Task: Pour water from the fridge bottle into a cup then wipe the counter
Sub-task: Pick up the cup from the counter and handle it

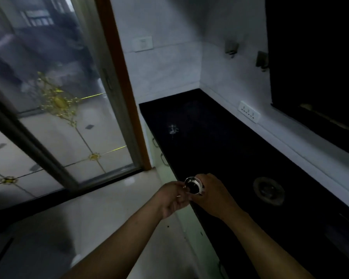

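Note:
Both hands hold a round, light-rimmed container, seemingly the bottle (194, 185), seen from above over the front edge of the black counter (220, 150). My right hand (214, 195) wraps around its body. My left hand (172, 197) pinches at its rim with closed fingers; whether a cap is in them is too dark to tell. A clear glass cup (172, 128) stands upright farther back on the counter, well apart from both hands.
A round metal ring (268, 191) sits in the counter right of my hands. A wall socket (249, 112) is above the counter's back edge. Drawer handles (164, 159) line the cabinet front. A glass sliding door (65, 109) stands to the left, above the light tiled floor.

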Motion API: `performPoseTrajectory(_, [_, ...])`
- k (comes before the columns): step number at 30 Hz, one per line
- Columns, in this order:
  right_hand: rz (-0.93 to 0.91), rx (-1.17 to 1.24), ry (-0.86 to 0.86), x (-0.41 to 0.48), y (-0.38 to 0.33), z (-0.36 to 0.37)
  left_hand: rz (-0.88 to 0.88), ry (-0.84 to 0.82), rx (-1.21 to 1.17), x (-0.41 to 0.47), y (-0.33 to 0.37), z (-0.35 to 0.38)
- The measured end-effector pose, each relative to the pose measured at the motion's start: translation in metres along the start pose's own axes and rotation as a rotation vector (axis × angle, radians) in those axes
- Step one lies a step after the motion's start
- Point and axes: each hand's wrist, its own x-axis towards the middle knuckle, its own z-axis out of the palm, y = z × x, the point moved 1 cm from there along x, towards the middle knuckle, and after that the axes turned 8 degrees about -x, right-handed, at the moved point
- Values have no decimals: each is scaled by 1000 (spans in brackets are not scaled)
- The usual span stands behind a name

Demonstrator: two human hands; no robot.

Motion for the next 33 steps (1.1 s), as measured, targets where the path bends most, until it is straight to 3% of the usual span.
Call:
performPoseTrajectory(7, [1, -60, -32, 113, 4, 8, 21, 17, -4, 73, 74, -14])
performPoseTrajectory(14, [115, -49, -39, 228, 7, 34, -40, -13, -15, 179, 154, -47])
performPoseTrajectory(19, [236, -52, -25, 299, 3, 52, -44, -91, 241, 250, 208, -70])
performPoseTrajectory(22, [285, -65, -42, 339, 4, 65, -91, -122, 266, 290, 233, -85])
performPoseTrajectory(29, [396, -97, -93, 397, 25, 97, -73, -123, 428, 365, 252, -102])
performPoseTrajectory(33, [464, -125, -118, 414, 38, 109, -37, -5, 486, 388, 246, -96])
